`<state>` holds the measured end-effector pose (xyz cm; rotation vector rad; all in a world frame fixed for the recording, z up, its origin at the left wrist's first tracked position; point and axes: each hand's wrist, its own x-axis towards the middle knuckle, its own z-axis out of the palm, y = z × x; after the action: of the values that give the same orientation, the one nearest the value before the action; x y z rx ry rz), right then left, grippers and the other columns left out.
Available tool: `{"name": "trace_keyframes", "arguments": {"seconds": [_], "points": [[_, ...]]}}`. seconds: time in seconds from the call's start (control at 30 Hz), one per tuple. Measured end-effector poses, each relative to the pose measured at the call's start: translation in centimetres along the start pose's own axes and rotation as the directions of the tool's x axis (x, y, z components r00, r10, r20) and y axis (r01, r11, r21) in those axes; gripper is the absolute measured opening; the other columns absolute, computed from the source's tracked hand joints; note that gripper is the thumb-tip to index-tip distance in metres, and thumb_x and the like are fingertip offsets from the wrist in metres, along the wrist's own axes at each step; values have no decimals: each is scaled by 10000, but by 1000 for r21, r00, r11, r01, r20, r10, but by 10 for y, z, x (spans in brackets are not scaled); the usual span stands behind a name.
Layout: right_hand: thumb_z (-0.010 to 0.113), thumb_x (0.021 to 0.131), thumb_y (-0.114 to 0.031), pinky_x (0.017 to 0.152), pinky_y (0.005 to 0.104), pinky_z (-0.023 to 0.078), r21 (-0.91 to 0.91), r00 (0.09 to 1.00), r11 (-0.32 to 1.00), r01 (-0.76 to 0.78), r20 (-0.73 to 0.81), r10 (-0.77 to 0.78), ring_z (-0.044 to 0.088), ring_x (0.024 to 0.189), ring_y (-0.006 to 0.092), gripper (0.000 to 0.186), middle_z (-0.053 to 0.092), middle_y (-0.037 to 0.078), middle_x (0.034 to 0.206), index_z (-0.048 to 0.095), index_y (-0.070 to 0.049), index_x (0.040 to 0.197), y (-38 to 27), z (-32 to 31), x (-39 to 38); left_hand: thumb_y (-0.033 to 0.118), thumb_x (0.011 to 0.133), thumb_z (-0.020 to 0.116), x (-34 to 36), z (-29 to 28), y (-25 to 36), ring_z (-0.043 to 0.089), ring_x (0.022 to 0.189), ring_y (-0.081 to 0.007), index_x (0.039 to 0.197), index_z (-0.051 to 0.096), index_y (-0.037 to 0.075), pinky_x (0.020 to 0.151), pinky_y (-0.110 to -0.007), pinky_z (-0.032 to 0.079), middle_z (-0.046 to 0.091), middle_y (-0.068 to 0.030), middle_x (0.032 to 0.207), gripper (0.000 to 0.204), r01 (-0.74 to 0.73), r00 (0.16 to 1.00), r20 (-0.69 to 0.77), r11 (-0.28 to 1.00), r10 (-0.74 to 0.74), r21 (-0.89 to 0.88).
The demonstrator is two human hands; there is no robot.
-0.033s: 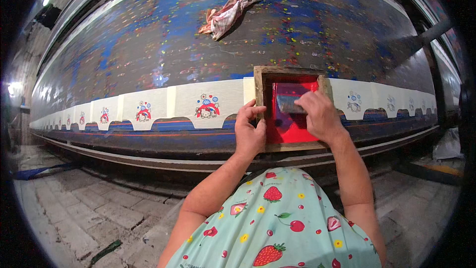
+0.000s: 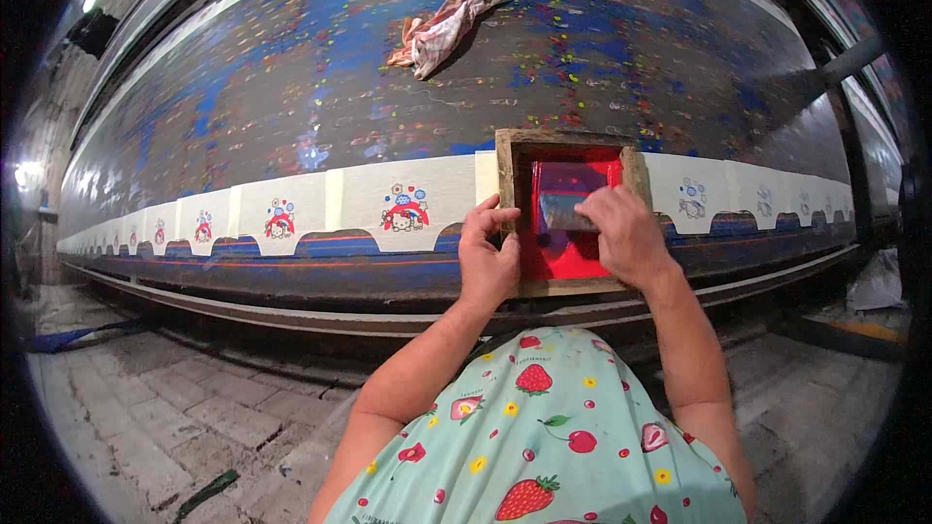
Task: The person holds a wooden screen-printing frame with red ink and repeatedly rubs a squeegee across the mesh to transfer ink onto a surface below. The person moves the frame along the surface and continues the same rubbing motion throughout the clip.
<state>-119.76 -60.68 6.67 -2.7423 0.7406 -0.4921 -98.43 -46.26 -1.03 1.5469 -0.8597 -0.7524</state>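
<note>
A wooden-framed printing screen [image 2: 507, 175] lies on the long table over the row of cream fabric pieces. Red ink [image 2: 561, 260] covers much of its mesh, with a purplish see-through patch in the middle. My left hand [image 2: 488, 250] grips the frame's left side, thumb and fingers around the wood. Inside the frame, my right hand [image 2: 629, 238] is closed on a squeegee [image 2: 561, 212], a flat greyish blade tilted against the mesh. The fingers hide the squeegee's right end.
Printed fabric pieces [image 2: 415, 184] with red and blue motifs run left; paler-printed pieces [image 2: 691, 175] run right. A crumpled, stained rag [image 2: 451, 27] lies farther back on the ink-spattered table [image 2: 388, 121]. A rail [image 2: 291, 313] edges the table's near side.
My right hand and the squeegee have shifted slightly toward me over the mesh. The left hand and the frame stay nearly where they were.
</note>
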Motion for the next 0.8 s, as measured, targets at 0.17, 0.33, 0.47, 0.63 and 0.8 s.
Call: {"name": "trace_keyframes", "arguments": {"seconds": [0.17, 0.33, 0.47, 0.63, 0.8], "points": [[684, 898, 0, 954, 498, 590, 19, 1000, 1000, -5, 25, 4, 702, 1049, 360, 298, 733, 131, 1132, 792, -41, 1172, -37, -8, -37, -113, 919, 735, -2, 1, -3, 642, 1444, -332, 1300, 768, 58, 1161, -415, 530, 596, -221, 1637, 418, -67, 998, -19, 998, 67, 20], [752, 852, -15, 976, 499, 584, 49, 999, 998, -40, 33, 38, 695, 1076, 354, 354, 722, 115, 1156, 799, -49, 1201, -50, -8, -52, -68, 927, 744, 2, 4, -8, 600, 1496, -362, 1341, 767, 65, 1238, -457, 478, 577, -229, 1657, 436, -82, 996, -18, 997, 82, 16], [833, 769, 12, 1099, 523, 559, 91, 983, 988, -124, 150, 110, 683, 1235, 388, 498, 708, 134, 1314, 774, -59, 1259, -58, -13, -65, -57, 894, 768, -3, 4, -4, 557, 1529, -392, 1401, 760, 76, 1285, -486, 433, 564, -229, 1673, 524, -93, 995, -12, 992, 94, 90], [929, 843, -139, 1181, 547, 517, 158, 990, 978, -138, 27, 135, 641, 1373, 393, 493, 692, 134, 1402, 765, -80, 1304, -60, -13, -83, -93, 821, 748, -3, 3, -2, 521, 1554, -420, 1377, 781, 98, 1305, -498, 414, 551, -234, 1681, 589, -143, 990, 30, 974, 140, 176], [888, 929, -160, 1202, 537, 505, 216, 889, 911, -352, -226, 398, 628, 1398, 406, 421, 691, 147, 1438, 760, -83, 1323, -42, -8, -108, -126, 760, 662, -1, 7, -3, 547, 1571, -411, 1236, 815, 52, 1322, -466, 394, 581, -262, 1662, 531, -89, 996, -7, 992, 90, 87]]}}
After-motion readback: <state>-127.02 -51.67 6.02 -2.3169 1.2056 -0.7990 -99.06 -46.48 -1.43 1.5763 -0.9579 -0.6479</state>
